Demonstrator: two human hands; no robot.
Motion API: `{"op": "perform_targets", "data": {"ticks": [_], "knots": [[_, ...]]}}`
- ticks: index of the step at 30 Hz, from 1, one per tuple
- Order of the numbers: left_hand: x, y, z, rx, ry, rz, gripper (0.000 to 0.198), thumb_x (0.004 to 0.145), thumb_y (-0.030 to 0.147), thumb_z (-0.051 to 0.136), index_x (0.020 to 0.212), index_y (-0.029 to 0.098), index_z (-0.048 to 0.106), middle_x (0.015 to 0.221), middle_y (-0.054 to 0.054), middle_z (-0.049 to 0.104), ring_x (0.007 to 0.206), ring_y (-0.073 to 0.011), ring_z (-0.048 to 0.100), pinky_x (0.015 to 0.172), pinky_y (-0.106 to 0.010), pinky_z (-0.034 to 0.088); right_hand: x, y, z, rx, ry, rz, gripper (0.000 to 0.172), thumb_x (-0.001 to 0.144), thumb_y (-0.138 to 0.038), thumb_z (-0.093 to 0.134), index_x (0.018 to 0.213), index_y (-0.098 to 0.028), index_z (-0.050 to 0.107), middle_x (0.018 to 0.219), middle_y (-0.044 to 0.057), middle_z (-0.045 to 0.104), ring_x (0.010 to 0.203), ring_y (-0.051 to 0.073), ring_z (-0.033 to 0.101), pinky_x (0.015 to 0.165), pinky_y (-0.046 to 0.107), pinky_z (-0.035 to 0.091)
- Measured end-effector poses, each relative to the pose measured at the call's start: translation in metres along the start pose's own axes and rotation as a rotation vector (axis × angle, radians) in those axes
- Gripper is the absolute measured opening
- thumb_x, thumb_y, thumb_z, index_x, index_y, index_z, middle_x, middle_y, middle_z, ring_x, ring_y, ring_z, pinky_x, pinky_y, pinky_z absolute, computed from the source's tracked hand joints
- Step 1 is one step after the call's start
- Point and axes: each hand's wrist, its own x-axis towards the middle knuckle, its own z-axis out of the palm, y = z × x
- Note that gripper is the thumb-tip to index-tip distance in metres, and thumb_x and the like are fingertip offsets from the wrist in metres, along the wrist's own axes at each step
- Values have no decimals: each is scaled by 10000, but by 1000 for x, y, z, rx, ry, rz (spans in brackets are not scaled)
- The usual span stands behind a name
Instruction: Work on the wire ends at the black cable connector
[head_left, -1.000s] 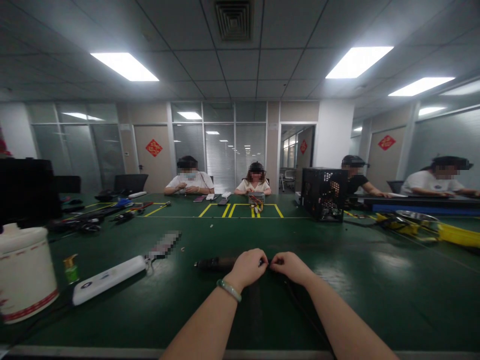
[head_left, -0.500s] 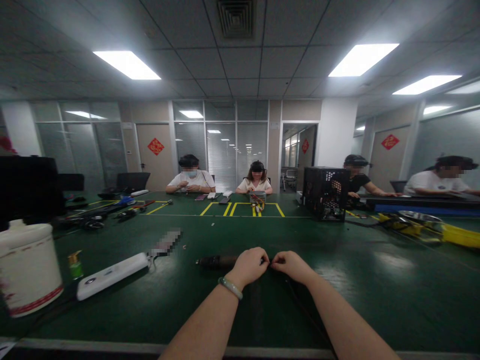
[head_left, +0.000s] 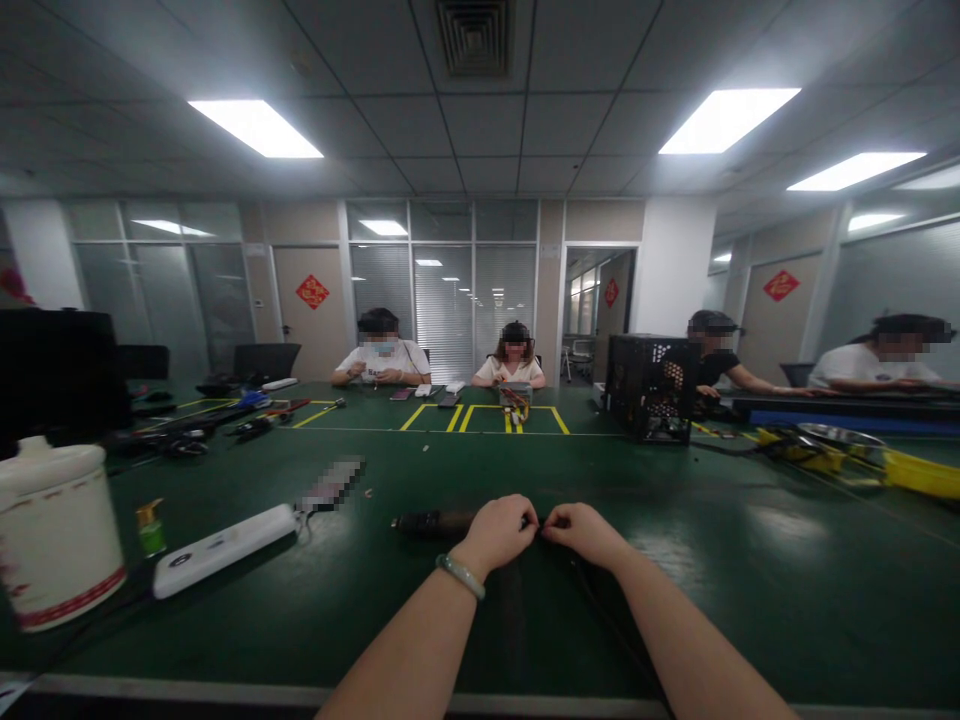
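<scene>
A dark, long-bodied electric screwdriver [head_left: 435,524] lies on the green table, its narrow tip pointing left. My left hand [head_left: 501,530], with a pale bangle at the wrist, is closed around the screwdriver's rear end. Opposite it, my right hand [head_left: 581,532] pinches a small dark end of a cord, and the fingertips of both hands nearly meet there. From under the right hand a black cord [head_left: 609,610] runs down toward the table's near edge. My fingers hide the spot where cord and tool come together.
A white power strip [head_left: 225,550], a small green bottle [head_left: 151,528] and a lidded white container [head_left: 60,535] stand at left. Farther off are a black computer case [head_left: 651,388], cables and tools [head_left: 187,435], and a yellow bin [head_left: 922,470]. Several people sit around the table.
Both hands keep the same pose and place on the screwdriver and cord. Only a very slight shift of the camera shows.
</scene>
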Motion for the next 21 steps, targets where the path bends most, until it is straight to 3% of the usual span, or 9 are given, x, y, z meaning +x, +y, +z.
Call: {"op": "perform_targets", "data": {"ticks": [21], "knots": [[0,3,-1,13,-5,-17,196,830,305,490,916,215,641,972,-27,628,923,-171,562,834,-276,425,-1,-2,-1,20,-8,10,249,743,-415,636,808,-189,716,770,13,700,710,164,616,642,228,425]]}}
